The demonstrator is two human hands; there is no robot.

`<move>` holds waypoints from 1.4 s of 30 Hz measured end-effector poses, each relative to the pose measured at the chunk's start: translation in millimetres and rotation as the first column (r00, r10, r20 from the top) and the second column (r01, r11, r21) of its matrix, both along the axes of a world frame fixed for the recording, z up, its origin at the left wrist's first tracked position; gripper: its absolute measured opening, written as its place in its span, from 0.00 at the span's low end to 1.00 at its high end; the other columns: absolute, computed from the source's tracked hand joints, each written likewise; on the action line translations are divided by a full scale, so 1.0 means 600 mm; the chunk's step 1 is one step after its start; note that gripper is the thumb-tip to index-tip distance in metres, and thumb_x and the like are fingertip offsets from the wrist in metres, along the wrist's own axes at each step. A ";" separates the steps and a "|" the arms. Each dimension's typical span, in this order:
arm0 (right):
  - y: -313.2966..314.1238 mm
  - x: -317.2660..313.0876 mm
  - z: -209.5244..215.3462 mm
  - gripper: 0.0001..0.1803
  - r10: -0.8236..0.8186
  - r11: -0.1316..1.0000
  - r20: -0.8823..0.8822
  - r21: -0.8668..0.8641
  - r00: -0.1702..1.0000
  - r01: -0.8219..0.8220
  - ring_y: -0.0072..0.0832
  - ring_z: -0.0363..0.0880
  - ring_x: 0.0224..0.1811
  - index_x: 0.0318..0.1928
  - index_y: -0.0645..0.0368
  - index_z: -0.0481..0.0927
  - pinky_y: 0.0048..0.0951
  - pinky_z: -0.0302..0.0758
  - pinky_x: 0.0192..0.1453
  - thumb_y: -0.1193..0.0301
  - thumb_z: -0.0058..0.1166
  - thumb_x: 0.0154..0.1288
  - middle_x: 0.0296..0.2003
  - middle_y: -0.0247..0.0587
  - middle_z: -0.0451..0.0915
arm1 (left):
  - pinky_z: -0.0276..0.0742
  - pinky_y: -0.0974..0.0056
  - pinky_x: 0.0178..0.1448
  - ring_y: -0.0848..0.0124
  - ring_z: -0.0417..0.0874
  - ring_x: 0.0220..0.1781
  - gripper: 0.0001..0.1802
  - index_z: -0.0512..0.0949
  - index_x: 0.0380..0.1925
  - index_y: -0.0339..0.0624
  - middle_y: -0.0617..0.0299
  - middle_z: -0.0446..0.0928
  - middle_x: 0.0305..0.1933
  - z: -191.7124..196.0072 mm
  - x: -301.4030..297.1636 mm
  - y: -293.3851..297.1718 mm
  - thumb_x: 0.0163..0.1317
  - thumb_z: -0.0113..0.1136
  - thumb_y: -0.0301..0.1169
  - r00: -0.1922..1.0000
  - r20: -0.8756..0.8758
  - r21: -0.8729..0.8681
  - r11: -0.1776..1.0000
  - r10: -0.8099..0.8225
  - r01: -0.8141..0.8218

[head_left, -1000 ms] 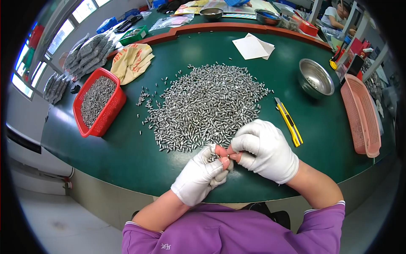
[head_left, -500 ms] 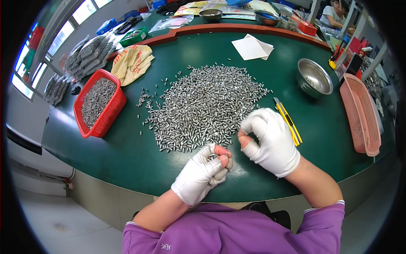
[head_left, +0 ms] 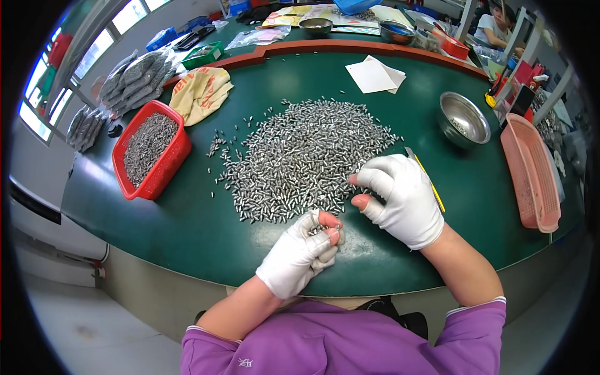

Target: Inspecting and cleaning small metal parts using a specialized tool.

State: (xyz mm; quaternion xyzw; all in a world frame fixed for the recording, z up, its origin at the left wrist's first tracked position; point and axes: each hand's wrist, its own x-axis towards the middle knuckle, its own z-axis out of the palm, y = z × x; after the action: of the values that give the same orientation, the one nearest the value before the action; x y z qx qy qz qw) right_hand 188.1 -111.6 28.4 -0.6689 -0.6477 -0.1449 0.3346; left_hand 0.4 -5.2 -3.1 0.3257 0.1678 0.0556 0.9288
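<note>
A wide heap of small silvery metal pins [head_left: 306, 156] with rounded ends lies on the green table [head_left: 187, 240]. Just in front of it my left hand [head_left: 303, 250], in a white glove with bare fingertips, is curled around several of these pins; some show between thumb and fingers. My right hand [head_left: 400, 200], gloved the same way, hovers at the heap's right edge. Its thumb and index finger are apart, and I see nothing between them. A yellow utility knife [head_left: 431, 184] lies partly hidden behind my right hand.
On the left stands a red basket [head_left: 178, 153] full of similar pins, beside a crumpled cream bag [head_left: 200, 94]. A steel bowl [head_left: 472, 112] and a pink basket [head_left: 531, 181] are on the right. White paper sheets [head_left: 372, 75] lie toward the back. A person [head_left: 494, 31] sits far right.
My right hand's thumb and index finger have parted, and the hand has shifted slightly up, now covering more of the knife. The left hand keeps its curl around the pins.
</note>
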 end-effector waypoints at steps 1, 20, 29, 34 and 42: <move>0.000 -0.001 -0.001 0.15 0.000 1.000 0.000 0.000 1.000 0.000 0.37 0.78 0.36 0.38 0.52 0.82 0.37 0.74 0.41 0.70 0.69 0.46 0.35 0.36 0.79 | 0.55 0.76 0.27 0.81 0.58 0.22 0.08 0.75 0.44 0.47 0.64 0.70 0.34 0.000 0.000 0.000 0.67 0.60 0.29 1.000 0.008 -0.006 1.000 -0.001 0.001; 0.001 -0.013 0.014 0.12 0.308 0.949 0.232 -0.001 0.923 -0.317 0.28 0.77 0.29 0.35 0.51 0.80 0.31 0.69 0.29 0.69 0.60 0.47 0.31 0.29 0.78 | 0.58 0.78 0.28 0.84 0.62 0.24 0.09 0.71 0.45 0.45 0.68 0.73 0.35 0.007 0.005 0.001 0.68 0.58 0.30 0.999 -0.029 -0.042 0.999 -0.013 0.012; 0.008 -0.013 0.010 0.14 0.141 0.984 0.199 0.078 0.970 -0.159 0.35 0.77 0.32 0.35 0.51 0.78 0.36 0.73 0.36 0.76 0.66 0.46 0.31 0.33 0.77 | 0.53 0.79 0.24 0.85 0.56 0.21 0.03 0.69 0.37 0.49 0.72 0.65 0.31 0.020 0.001 0.042 0.71 0.52 0.31 0.999 -0.003 -0.310 0.950 0.041 -0.040; 0.013 -0.009 0.004 0.12 0.145 0.982 0.193 0.092 0.970 -0.165 0.35 0.78 0.28 0.35 0.52 0.80 0.37 0.73 0.32 0.76 0.64 0.47 0.26 0.34 0.78 | 0.58 0.79 0.25 0.83 0.61 0.24 0.04 0.70 0.38 0.48 0.68 0.70 0.33 0.108 -0.007 0.209 0.70 0.55 0.32 0.817 0.113 0.042 0.819 0.565 -0.572; 0.021 -0.017 -0.007 0.10 0.156 0.984 0.198 0.058 0.968 -0.170 0.35 0.79 0.30 0.33 0.51 0.82 0.37 0.74 0.32 0.76 0.64 0.47 0.28 0.34 0.81 | 0.72 0.64 0.48 0.70 0.77 0.39 0.13 0.78 0.40 0.41 0.62 0.79 0.36 0.117 -0.175 0.582 0.62 0.59 0.38 0.385 0.160 0.963 -0.059 0.909 -0.262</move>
State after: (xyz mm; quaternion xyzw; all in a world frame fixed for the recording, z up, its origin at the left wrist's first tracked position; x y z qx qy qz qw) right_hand 177.8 -98.7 24.2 -0.5832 -0.7239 -0.2051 0.3061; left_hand -104.8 343.9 66.8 0.6542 0.4978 0.4703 0.3209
